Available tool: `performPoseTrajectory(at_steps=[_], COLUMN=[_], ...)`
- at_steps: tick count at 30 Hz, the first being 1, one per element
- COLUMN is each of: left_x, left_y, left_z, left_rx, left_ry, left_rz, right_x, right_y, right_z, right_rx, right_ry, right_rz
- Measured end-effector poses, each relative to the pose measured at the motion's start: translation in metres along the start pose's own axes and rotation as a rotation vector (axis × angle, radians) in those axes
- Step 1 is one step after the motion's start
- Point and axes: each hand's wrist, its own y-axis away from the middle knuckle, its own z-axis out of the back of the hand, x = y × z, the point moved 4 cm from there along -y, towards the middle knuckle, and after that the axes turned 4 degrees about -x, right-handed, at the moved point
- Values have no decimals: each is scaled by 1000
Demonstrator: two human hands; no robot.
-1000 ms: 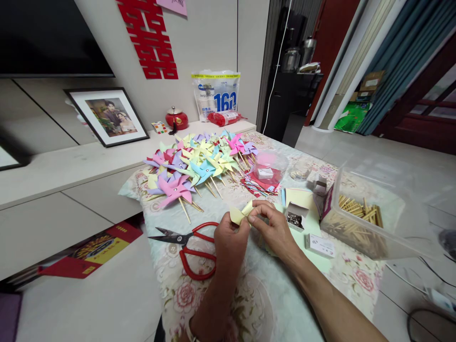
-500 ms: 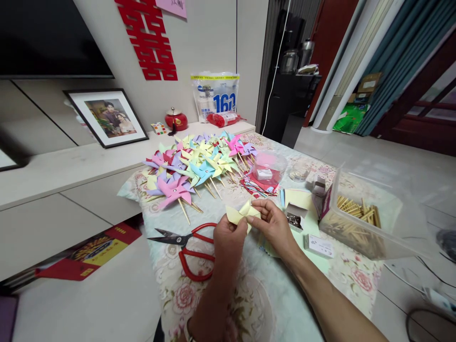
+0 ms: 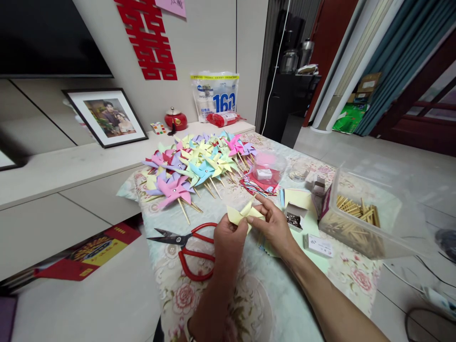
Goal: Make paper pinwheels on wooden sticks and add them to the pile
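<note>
Since the earlier frame, the yellow paper [image 3: 245,213] has unfolded slightly at frame centre; our left hand [image 3: 230,240] and right hand [image 3: 275,224] pinch it. Many finished pinwheels [image 3: 199,166] lie above; this one lacks its stick.

A single head-worn view is given, looking forward and down onto the floral-clothed table [image 3: 228,304] from close above. The hands [image 3: 249,232] are seen near centre, the pinwheel pile [image 3: 195,166] toward 11 o'clock, a doorway, perhaps, toward 1 o'clock.
</note>
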Motion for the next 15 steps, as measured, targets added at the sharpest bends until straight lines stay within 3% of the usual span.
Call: performPoseTrajectory(at_steps=[15], left_x=[4], left_y=[-2], left_z=[1], left_rx=[-56], left_ry=[-7], left_rz=[32], right_x=[1], right_y=[1], right_z=[-2], right_rx=[20], right_ry=[31], right_rz=[45])
